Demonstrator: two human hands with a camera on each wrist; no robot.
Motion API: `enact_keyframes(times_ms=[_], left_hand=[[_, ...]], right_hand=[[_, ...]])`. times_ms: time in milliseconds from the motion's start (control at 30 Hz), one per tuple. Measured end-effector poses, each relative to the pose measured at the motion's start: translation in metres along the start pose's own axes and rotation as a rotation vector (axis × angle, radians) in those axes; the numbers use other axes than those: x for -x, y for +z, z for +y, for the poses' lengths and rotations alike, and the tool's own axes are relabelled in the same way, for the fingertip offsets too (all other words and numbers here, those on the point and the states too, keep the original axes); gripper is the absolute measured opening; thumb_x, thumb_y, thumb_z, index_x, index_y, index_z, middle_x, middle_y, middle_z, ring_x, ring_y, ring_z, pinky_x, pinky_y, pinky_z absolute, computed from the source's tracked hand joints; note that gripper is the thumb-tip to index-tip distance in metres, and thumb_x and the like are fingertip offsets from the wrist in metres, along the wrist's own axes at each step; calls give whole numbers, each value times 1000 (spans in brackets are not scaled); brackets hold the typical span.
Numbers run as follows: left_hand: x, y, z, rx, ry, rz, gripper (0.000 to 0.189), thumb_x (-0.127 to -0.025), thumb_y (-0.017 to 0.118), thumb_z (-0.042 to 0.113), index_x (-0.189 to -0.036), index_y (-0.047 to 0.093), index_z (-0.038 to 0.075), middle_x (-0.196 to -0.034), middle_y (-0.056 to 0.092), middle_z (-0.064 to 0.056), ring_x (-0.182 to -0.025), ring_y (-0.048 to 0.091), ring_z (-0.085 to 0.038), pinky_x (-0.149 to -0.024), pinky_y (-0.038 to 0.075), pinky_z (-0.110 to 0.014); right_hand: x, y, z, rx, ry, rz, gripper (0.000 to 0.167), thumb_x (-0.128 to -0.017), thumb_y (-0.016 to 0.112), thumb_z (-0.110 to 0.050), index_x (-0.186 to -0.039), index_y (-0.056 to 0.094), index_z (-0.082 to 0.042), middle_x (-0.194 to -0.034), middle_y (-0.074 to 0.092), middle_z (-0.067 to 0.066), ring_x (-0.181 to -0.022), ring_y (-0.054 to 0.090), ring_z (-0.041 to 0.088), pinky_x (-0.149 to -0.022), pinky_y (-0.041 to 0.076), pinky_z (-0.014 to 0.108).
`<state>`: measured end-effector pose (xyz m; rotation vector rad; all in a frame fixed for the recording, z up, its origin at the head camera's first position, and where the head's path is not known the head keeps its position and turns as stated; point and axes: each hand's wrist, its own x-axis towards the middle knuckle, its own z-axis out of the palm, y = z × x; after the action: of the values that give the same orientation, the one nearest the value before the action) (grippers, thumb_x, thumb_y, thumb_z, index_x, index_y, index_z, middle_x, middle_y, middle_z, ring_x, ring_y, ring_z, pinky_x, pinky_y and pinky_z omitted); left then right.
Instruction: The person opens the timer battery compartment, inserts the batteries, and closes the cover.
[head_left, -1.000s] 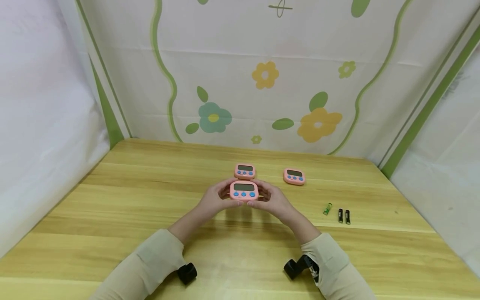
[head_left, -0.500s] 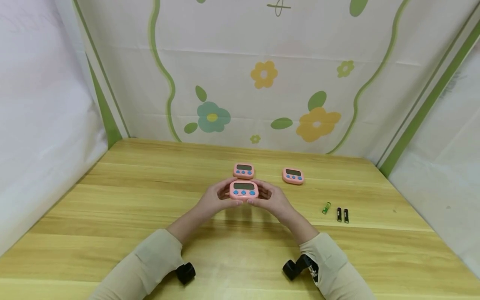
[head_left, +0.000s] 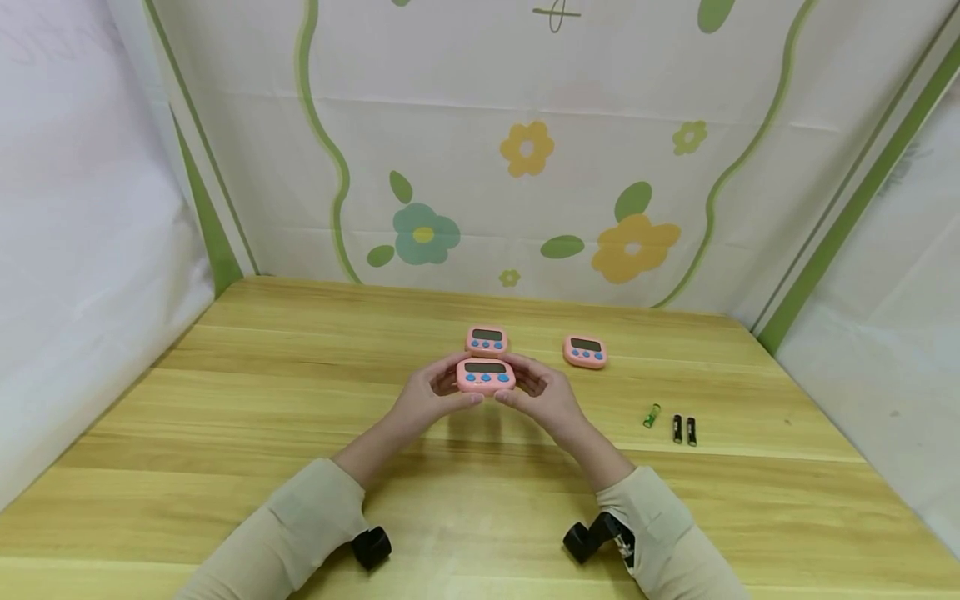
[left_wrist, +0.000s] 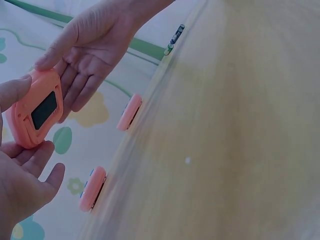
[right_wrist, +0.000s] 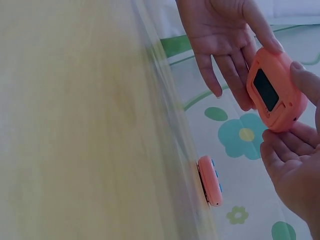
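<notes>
A pink digital timer (head_left: 486, 383) with a grey screen and blue buttons is held up over the table between both hands. My left hand (head_left: 422, 398) pinches its left end, thumb at the near edge and fingers behind. At the right end, my right hand (head_left: 550, 402) grips it the same way. The wrist views show the back of the held timer (left_wrist: 44, 111), with a dark rectangular panel (right_wrist: 265, 90) on it. A second pink timer (head_left: 487, 340) stands just beyond the held one, and a third timer (head_left: 585, 352) is farther right.
Right of the hands, a green battery (head_left: 652, 416) and two black batteries, a left one (head_left: 677, 428) and a right one (head_left: 692, 432), lie on the wooden table (head_left: 262, 400). White cloth walls with printed flowers (head_left: 636, 248) enclose the back and sides.
The held timer has risen slightly in the view and its face has tilted a little back. Both hands keep their hold, and the other timers and the batteries stay in place.
</notes>
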<state>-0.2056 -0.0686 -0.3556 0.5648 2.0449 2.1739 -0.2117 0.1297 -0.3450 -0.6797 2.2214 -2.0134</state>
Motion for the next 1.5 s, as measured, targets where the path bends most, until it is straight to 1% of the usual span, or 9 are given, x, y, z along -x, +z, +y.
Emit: enact_keyframes(times_ms=[233, 500, 733, 867, 967, 1133, 1233, 1367, 1500], left_hand=[[-1, 0, -3, 3, -2, 1, 58, -74, 68, 18, -126, 44, 11, -116, 51, -7, -102, 50, -18, -79, 46, -29], [-1, 1, 0, 6, -46, 15, 57, -79, 62, 10, -129, 36, 1, -123, 45, -14, -108, 46, -21, -83, 42, -25], [-3, 4, -4, -49, -51, 148, 46, -75, 67, 16, -116, 52, 1, -105, 55, -11, -95, 53, -19, -76, 47, -25], [-2, 6, -4, -61, -32, 188, 44, -75, 68, 19, -113, 54, 0, -102, 56, -11, -95, 54, -20, -77, 46, -25], [0, 10, 3, -37, -42, 187, 43, -77, 65, 15, -114, 52, -4, -100, 56, -13, -93, 55, -22, -75, 48, -27], [-1, 12, 1, 38, -47, 170, 45, -79, 63, 13, -116, 47, -8, -100, 55, -17, -91, 56, -24, -73, 49, -31], [-2, 11, -2, 9, -43, 173, 50, -77, 64, 19, -118, 47, -5, -105, 54, -15, -95, 54, -22, -75, 48, -30], [-1, 11, -3, -70, 4, 179, 53, -77, 65, 23, -121, 47, -1, -111, 53, -12, -98, 52, -20, -78, 46, -26], [-1, 11, -4, -140, 91, 185, 48, -79, 63, 17, -121, 48, 1, -106, 57, -10, -96, 53, -18, -78, 46, -25]], right_hand=[[1, 2, -1, -11, -47, 39, 47, -76, 65, -6, -119, 49, 2, -120, 46, 21, -108, 46, 23, -87, 40, 26], [0, 3, 1, 9, -43, 85, 47, -74, 68, -12, -115, 52, 3, -115, 52, 16, -102, 51, 20, -83, 43, 27], [-1, 5, 0, 23, -104, 88, 38, -77, 64, -8, -112, 54, 5, -108, 55, 20, -96, 54, 22, -79, 46, 29], [-1, 6, 1, 55, -139, 76, 35, -80, 61, -7, -112, 54, 5, -108, 55, 20, -94, 54, 20, -78, 47, 29], [1, 8, -4, 84, -147, 83, 32, -80, 59, -2, -110, 54, 8, -104, 56, 21, -88, 55, 18, -74, 48, 27], [2, 9, -6, 105, -131, 115, 29, -80, 57, 2, -108, 55, 11, -98, 58, 22, -81, 55, 15, -69, 48, 23], [0, 8, 0, 91, -136, 126, 30, -80, 58, -2, -108, 56, 8, -97, 59, 18, -82, 56, 13, -70, 49, 24], [0, 7, 1, 51, -129, 140, 29, -82, 57, -4, -107, 56, 8, -94, 59, 17, -80, 57, 13, -72, 49, 29], [-1, 7, 2, 7, -98, 149, 28, -83, 55, -6, -108, 56, 7, -95, 59, 18, -79, 58, 18, -71, 49, 35]])
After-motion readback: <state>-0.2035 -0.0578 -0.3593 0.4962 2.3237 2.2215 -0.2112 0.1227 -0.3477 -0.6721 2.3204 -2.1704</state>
